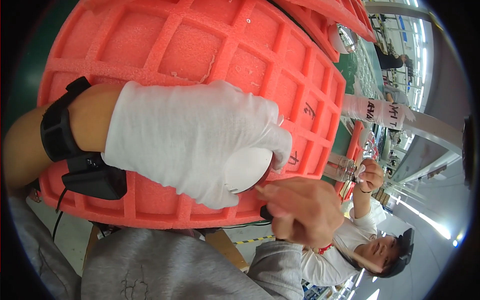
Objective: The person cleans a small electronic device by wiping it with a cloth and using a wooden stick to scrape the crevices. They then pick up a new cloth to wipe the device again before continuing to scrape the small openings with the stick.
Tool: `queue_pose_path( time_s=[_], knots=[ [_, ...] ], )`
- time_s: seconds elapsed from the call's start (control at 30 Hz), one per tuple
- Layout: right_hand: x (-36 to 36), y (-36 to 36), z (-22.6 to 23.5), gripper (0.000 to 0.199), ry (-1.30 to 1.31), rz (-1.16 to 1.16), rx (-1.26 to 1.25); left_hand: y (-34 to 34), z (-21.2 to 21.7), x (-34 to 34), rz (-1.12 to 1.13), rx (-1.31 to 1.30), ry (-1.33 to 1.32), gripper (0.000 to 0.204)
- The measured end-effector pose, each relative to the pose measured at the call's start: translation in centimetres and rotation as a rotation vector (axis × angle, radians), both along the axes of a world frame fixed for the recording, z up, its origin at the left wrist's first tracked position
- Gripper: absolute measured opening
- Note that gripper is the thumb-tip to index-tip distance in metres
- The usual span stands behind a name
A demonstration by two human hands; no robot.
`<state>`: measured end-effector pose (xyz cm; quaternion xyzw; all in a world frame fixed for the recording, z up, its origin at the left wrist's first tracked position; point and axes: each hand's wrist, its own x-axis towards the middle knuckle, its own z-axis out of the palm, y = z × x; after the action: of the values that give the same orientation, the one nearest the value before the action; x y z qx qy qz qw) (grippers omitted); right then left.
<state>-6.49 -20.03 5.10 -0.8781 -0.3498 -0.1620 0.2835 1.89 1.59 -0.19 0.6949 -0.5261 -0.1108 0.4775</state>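
Note:
My left hand (pixel 195 135), in a white knitted glove, is closed round a smooth white disc-shaped part (pixel 248 167). Its fingers wrap over the far side and the thumb lies along the near edge. A dark rim shows at the disc's right side. My right hand (pixel 305 207), bare and somewhat blurred, is closed with its fingertips by the lower right edge of the disc. A small black piece (pixel 266 213) shows beside those fingers; what they grip is not clear. Beneath both hands lies a red foam tray (pixel 192 50) divided into square pockets.
Another red foam tray (pixel 320 25) is at the upper right, beside a shiny round part (pixel 345 39). A wrapped post (pixel 375 111) rises from the green bench (pixel 342 132). Across from me, a co-worker's hand (pixel 371 175) holds a clear part (pixel 345 167).

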Motion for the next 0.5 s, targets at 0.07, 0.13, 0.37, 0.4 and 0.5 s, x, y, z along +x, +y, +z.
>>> queue_pose_path(
  time_s=[0.07,0.13,0.37,0.4,0.5],
  knots=[
    [-0.08,-0.26,-0.42,0.009,-0.085,-0.053,-0.053,0.1,-0.3,-0.01,-0.001,-0.066,0.032,0.046],
    [-0.04,-0.22,-0.53,0.01,-0.129,-0.077,-0.078,0.3,-0.32,0.01,-0.009,-0.044,0.044,0.045],
    [0.0,-0.32,-0.97,0.008,-0.101,0.002,0.042,0.08,-0.04,0.33,-0.016,-0.074,0.016,0.043],
    [0.09,-0.16,-0.92,0.008,-0.106,0.008,0.045,0.11,0.09,0.2,-0.018,-0.029,0.055,0.044],
    [0.3,0.3,-0.51,0.008,-0.14,-0.031,-0.018,0.12,0.28,0.17,-0.017,0.062,0.133,0.044]
  ],
)
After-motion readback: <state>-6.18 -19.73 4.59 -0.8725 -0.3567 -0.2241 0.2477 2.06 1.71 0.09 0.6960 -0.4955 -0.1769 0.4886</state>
